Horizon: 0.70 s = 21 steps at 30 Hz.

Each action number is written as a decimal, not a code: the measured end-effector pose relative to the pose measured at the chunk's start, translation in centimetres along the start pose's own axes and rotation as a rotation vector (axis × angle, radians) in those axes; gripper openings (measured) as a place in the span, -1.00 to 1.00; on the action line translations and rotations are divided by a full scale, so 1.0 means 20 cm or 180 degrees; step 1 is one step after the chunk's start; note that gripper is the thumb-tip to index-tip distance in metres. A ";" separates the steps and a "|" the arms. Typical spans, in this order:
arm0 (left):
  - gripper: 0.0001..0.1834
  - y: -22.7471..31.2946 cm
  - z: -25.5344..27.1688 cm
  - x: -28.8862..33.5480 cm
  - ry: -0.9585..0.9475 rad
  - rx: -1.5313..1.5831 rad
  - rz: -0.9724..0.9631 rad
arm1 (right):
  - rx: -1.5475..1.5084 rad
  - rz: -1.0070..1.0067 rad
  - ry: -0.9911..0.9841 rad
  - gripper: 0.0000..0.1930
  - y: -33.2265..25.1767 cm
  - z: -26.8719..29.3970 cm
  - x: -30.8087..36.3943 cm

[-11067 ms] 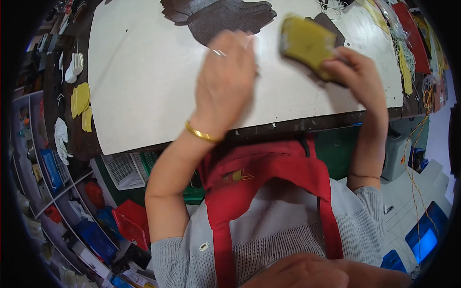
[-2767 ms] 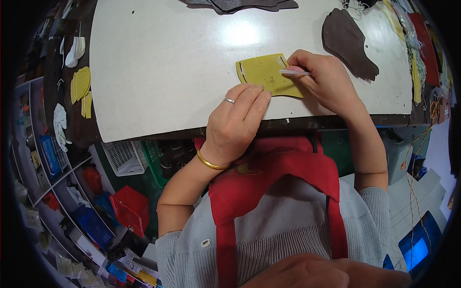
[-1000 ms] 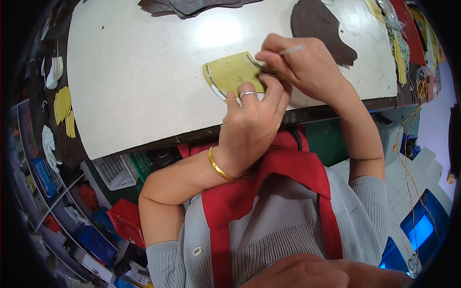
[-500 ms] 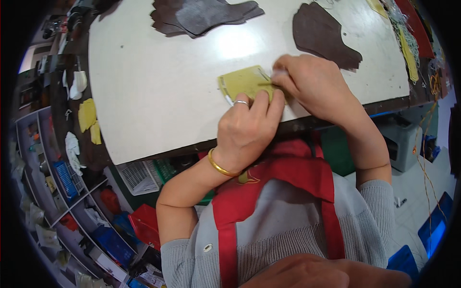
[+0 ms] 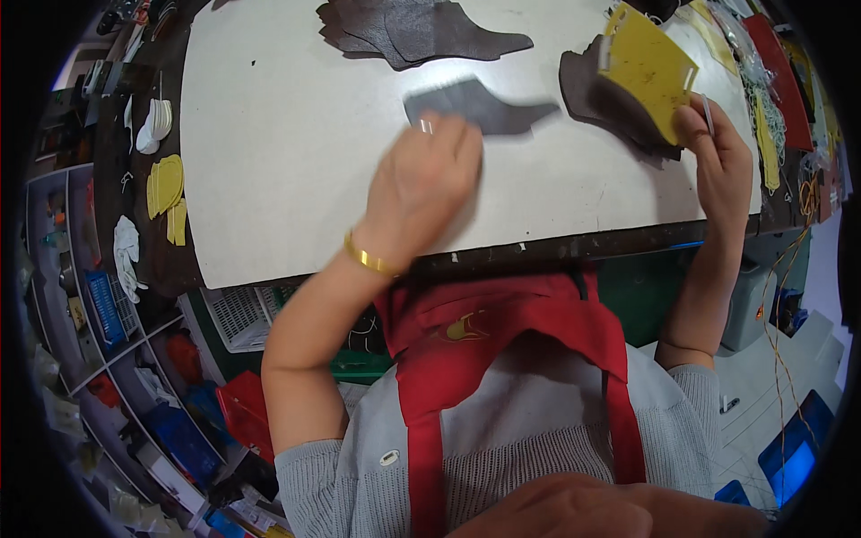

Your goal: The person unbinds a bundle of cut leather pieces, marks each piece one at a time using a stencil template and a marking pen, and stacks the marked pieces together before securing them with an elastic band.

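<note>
Our left hand [image 5: 426, 170] was over the white board [image 5: 296, 170], its fingers curled at the near left edge of a dark piece [image 5: 493, 109]; through the blur, we could not tell whether they were clamped on that piece or only touching it. Our right hand [image 5: 725, 161] was clamped on the yellow template [image 5: 650, 72], pinching its lower right corner, with a pale pen [image 5: 708, 114] also between the fingers. We had the template raised and tilted at the board's right side, partly hiding a dark stack [image 5: 581, 85]. Beyond the piece, we had a fanned dark pile [image 5: 395, 36]; off the board's left edge lay yellow pieces [image 5: 164, 184] and, nearer us, a white cloth [image 5: 126, 251].
</note>
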<state>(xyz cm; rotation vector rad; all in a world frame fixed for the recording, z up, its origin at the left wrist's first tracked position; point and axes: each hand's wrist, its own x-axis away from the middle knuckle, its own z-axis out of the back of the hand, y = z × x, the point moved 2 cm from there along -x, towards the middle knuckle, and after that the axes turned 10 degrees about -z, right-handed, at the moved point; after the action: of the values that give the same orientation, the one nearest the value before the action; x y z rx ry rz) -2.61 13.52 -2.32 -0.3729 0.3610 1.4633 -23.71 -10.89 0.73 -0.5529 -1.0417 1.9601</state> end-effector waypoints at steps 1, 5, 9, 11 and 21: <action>-0.91 0.07 0.03 0.04 -0.0013 0.0348 -0.0092 | -0.0301 0.0132 -0.0021 -0.77 -0.03 -0.04 0.03; -0.72 0.24 0.10 0.16 -0.0069 0.0691 0.0159 | -0.0331 -0.0085 -0.1355 -0.84 -0.13 -0.26 0.12; -0.74 0.23 0.09 0.22 0.0414 0.0788 0.0366 | -0.0049 -0.0167 -0.1782 -0.88 -0.20 -0.42 0.18; -0.75 0.23 0.07 0.26 0.0538 0.0772 0.0501 | -0.0026 -0.0316 -0.2071 -0.88 -0.20 -0.46 0.21; -0.67 0.27 0.09 0.24 0.0232 0.0661 0.0522 | 0.0756 0.0608 -0.1739 -0.74 -0.18 -0.52 0.21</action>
<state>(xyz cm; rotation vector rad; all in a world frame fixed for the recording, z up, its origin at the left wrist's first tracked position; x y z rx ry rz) -7.67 18.93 -2.97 -0.2339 0.6087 1.5575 -17.31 -1.38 -2.18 0.0268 -1.0808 2.4381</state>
